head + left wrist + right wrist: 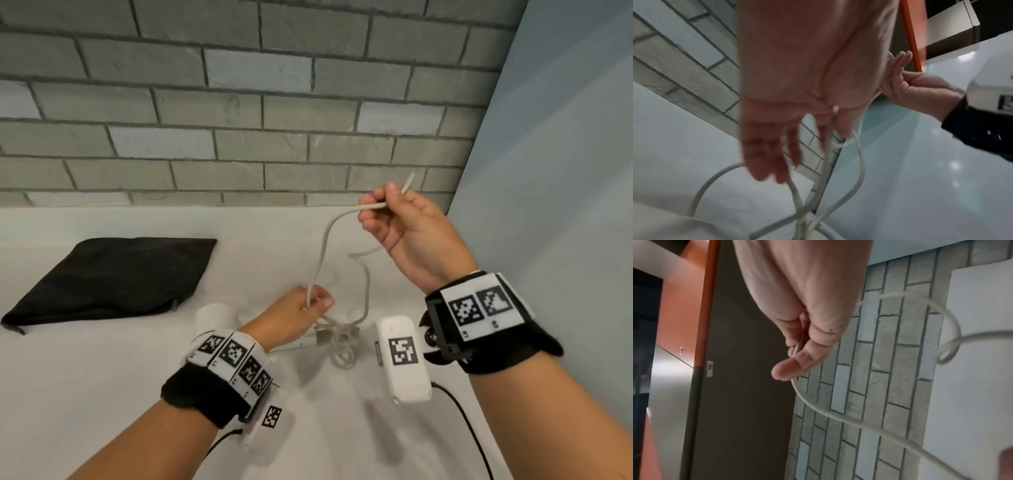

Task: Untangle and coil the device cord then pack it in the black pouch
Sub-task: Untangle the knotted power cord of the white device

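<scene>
Black fabric pouch [109, 277] lies zipped on the white worktop [102, 394], well left of the work. Untangling is in hand: the left hand [301, 311] pinches the thin white cord [323, 246] just above its knot, while the raised right hand [407, 226] pinches the free end. Next, that end likely needs threading back through the knot.

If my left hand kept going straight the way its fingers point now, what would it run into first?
Most likely the tangled knot of cord on the white table, just beyond the left hand, which grips a strand rising to the right hand. Depth is unclear, so the table itself could come first.
</scene>
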